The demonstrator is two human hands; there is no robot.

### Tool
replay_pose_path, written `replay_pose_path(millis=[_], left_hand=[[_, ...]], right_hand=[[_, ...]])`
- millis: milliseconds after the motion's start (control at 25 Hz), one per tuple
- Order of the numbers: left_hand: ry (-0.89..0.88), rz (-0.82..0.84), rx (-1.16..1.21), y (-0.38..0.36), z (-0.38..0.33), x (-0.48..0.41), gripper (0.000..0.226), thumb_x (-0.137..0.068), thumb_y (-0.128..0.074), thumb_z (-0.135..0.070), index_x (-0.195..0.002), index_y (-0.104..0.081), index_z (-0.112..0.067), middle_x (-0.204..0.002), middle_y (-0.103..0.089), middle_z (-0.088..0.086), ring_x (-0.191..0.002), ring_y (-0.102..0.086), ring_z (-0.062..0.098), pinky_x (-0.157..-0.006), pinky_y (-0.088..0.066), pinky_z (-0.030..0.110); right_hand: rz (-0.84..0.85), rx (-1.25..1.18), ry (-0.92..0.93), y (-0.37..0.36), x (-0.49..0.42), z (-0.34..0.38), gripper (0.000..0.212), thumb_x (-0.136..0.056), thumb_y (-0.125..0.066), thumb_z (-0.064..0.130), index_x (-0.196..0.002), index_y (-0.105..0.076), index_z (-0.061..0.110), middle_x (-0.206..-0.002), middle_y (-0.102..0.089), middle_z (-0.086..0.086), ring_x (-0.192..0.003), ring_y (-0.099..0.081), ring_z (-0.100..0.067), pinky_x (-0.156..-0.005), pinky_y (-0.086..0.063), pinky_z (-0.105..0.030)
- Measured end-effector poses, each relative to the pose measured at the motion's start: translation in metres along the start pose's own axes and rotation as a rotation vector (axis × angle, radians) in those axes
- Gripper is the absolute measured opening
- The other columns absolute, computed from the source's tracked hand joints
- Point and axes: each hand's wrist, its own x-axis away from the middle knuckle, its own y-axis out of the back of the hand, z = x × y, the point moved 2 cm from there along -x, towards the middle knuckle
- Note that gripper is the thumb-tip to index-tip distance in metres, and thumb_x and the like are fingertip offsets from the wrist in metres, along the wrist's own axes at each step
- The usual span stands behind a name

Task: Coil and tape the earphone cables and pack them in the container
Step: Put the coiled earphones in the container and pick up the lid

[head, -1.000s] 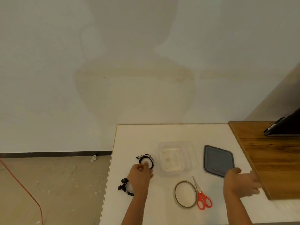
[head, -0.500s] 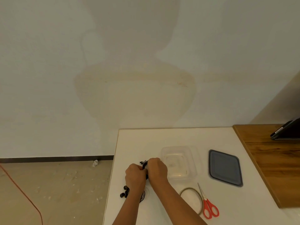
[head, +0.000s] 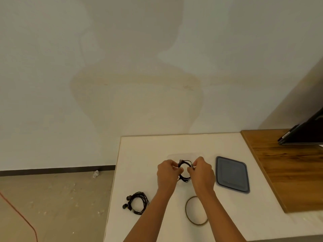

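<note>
1. My left hand and right hand pinch the coiled earphone cable at its nine and three o'clock, above the clear container.
2. It looks light, floppy and springy, so I judge opposite-side pinches best to stop the loops splaying.

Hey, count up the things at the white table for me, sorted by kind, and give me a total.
Earphone coils: 2, the held coil pinched between left hand and right hand, the other coil lying apart to the left
Tape roll: 1
Clear container: 1, mostly hidden behind the hands
Grey lid: 1
Total: 5
</note>
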Motion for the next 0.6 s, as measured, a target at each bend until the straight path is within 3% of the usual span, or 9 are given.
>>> replay_pose_path(millis=[120,200,280,360,440,520,600], left_hand=[[-0.064,0.015,-0.214,-0.013,0.003,-0.005,0.013,-0.083,-0.06,-0.002,-0.082,-0.068,-0.012,-0.078,-0.062,0.004,-0.068,-0.061,0.019,-0.071,-0.058,0.037],[-0.109,0.015,-0.182,-0.008,0.002,-0.005,0.019,-0.084,-0.057,0.0,-0.081,-0.066,-0.016,-0.08,-0.065,0.004,-0.07,-0.06,0.016,-0.076,-0.058,0.039],[-0.112,-0.085,-0.061,0.014,0.008,0.0,0.015,-0.086,-0.06,-0.005,-0.095,-0.07,-0.012,-0.088,-0.071,0.004,-0.077,-0.066,0.013,-0.078,-0.057,0.032],[-0.074,-0.278,-0.028,0.054,0.029,0.008,0.014,-0.085,-0.062,-0.009,-0.097,-0.069,-0.012,-0.089,-0.072,0.001,-0.08,-0.066,0.014,-0.075,-0.054,0.028],[0.037,-0.379,-0.148,0.096,0.061,0.013,0.013,-0.083,-0.067,-0.017,-0.095,-0.066,-0.013,-0.09,-0.07,0.001,-0.079,-0.065,0.02,-0.072,-0.051,0.028],[0.214,-0.267,-0.323,0.122,0.091,0.016,0.025,-0.079,-0.071,-0.028,-0.096,-0.06,-0.013,-0.092,-0.068,0.004,-0.078,-0.064,0.023,-0.068,-0.048,0.03],[0.306,-0.108,-0.418,0.123,0.107,0.022,0.034,-0.076,-0.075,-0.032,-0.096,-0.055,-0.012,-0.089,-0.065,0.005,-0.074,-0.061,0.019,-0.061,-0.045,0.027]], right_hand=[[0.089,0.158,-0.023,-0.017,-0.012,-0.012,0.011,-0.088,-0.062,0.022,-0.091,-0.057,0.012,-0.086,-0.066,-0.005,-0.072,-0.062,-0.02,-0.056,-0.046,-0.03],[0.11,0.163,-0.024,-0.019,-0.012,-0.016,0.012,-0.087,-0.062,0.022,-0.085,-0.059,0.011,-0.083,-0.066,-0.004,-0.071,-0.062,-0.021,-0.058,-0.049,-0.032],[-0.038,0.031,0.063,-0.011,-0.003,-0.015,0.015,-0.089,-0.061,0.024,-0.084,-0.062,0.009,-0.08,-0.066,-0.006,-0.07,-0.063,-0.023,-0.058,-0.048,-0.033],[-0.201,-0.214,0.264,-0.004,0.021,-0.001,0.013,-0.09,-0.06,0.02,-0.082,-0.065,0.011,-0.075,-0.066,-0.004,-0.064,-0.06,-0.021,-0.057,-0.049,-0.034],[-0.052,-0.352,0.385,-0.016,0.054,0.02,0.015,-0.089,-0.06,0.022,-0.079,-0.065,0.013,-0.071,-0.066,-0.001,-0.062,-0.059,-0.017,-0.06,-0.049,-0.032],[0.24,-0.239,0.372,-0.049,0.083,0.036,0.021,-0.091,-0.057,0.033,-0.09,-0.065,0.014,-0.082,-0.068,-0.001,-0.071,-0.062,-0.016,-0.063,-0.049,-0.028],[0.398,-0.048,0.326,-0.081,0.1,0.042,0.026,-0.091,-0.054,0.039,-0.1,-0.058,0.014,-0.091,-0.06,0.0,-0.078,-0.058,-0.017,-0.06,-0.042,-0.023]])
